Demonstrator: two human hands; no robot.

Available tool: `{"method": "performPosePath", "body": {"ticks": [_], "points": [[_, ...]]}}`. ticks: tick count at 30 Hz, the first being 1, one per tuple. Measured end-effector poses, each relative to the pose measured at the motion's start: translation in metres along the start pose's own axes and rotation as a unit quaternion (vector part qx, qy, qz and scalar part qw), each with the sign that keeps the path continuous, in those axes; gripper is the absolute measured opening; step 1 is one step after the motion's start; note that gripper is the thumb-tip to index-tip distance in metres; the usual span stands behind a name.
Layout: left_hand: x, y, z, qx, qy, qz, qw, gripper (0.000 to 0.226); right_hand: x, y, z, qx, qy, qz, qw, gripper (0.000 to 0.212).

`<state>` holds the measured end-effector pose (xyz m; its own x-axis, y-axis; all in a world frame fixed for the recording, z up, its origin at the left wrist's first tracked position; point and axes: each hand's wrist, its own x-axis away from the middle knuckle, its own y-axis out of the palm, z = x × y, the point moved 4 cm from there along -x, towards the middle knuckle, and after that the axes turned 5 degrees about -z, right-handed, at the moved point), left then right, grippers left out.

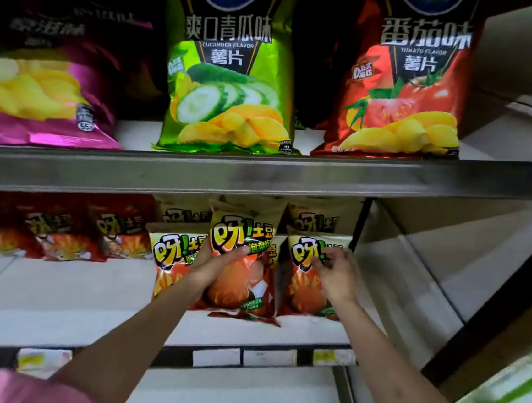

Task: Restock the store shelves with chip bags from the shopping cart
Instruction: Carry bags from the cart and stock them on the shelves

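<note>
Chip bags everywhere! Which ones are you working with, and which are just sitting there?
In the job:
- orange bag, held by the left hand
- orange bag beside it, touched by the right hand

Just sitting:
- green cucumber bag
- red tomato bag
- purple bag

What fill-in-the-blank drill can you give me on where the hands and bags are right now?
1. The left hand grips a small orange-and-cream chip bag on the ____ shelf.
2. The right hand touches the ____ front bag of that row.
3. The large green cucumber-flavour bag stands left of a ____ tomato-flavour bag.

Missing: lower; rightmost; red
</note>
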<state>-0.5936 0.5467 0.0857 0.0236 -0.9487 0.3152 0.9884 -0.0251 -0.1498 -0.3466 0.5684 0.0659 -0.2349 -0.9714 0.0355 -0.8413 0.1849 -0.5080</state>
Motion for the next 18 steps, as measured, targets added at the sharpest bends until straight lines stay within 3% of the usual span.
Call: {"method": "performPosePath", "body": {"ticks": [2,6,10,14,18], "points": [[0.005,-0.006,-0.005,0.003,-0.015,0.003,1.0,0.114,0.014,0.017,-0.026,-0.046,-0.023,-0.079,0.996,0.033],[0.021,-0.02,-0.017,-0.011,-0.034,-0.002,0.999,0.13,0.051,0.067,-0.053,0.014,0.044,-0.308,0.95,0.079],[0.033,-0.046,-0.028,-0.049,-0.027,0.02,0.998,0.135,0.064,0.11,-0.061,-0.008,0.048,-0.341,0.939,0.094],[0.036,-0.08,-0.046,-0.042,-0.004,0.071,0.997,0.097,0.073,0.146,-0.066,-0.022,0.004,-0.362,0.932,0.091],[0.032,-0.11,-0.076,-0.049,-0.044,0.132,0.989,0.108,0.084,0.174,-0.07,-0.036,-0.014,-0.363,0.931,0.076]]}}
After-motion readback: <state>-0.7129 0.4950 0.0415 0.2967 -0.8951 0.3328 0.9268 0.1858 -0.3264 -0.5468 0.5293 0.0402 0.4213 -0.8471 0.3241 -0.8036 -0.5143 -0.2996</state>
